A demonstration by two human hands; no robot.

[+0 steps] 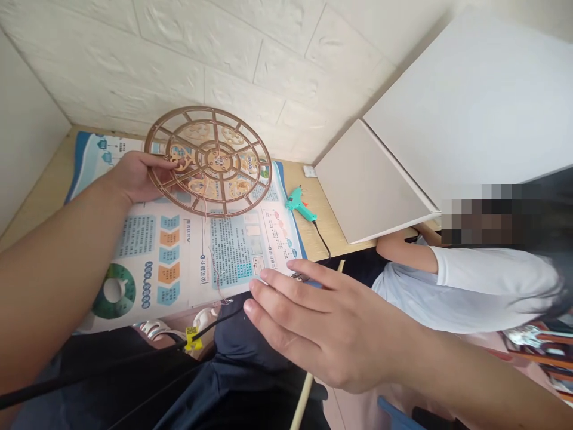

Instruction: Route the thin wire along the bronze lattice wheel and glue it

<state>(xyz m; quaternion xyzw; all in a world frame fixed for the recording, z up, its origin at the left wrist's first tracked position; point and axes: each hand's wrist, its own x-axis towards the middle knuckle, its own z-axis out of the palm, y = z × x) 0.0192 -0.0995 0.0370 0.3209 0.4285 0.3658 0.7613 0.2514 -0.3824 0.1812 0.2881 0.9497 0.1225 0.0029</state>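
Note:
My left hand (145, 176) is closed on the left rim of a round brown lattice frame (213, 113), thumb on its upper face. The frame is tilted above a printed sheet, with spokes, scroll ornaments and a ring at its centre. A thin reddish wire (210, 248) hangs from the frame across the sheet to the table's front edge. My right hand (331, 325) is over my lap, back upward, fingers stretched out. A small metal piece (301, 276) shows beside its fingers. A pale stick (303, 399) passes behind this hand; whether they touch is hidden.
The printed sheet (197, 239) covers much of the wooden table (333, 209). A teal glue gun (301, 204) lies at its right, its black cord running over the front edge. A black cable (215, 322) with a yellow tag crosses my lap. White panels and another person (412, 280) are at right.

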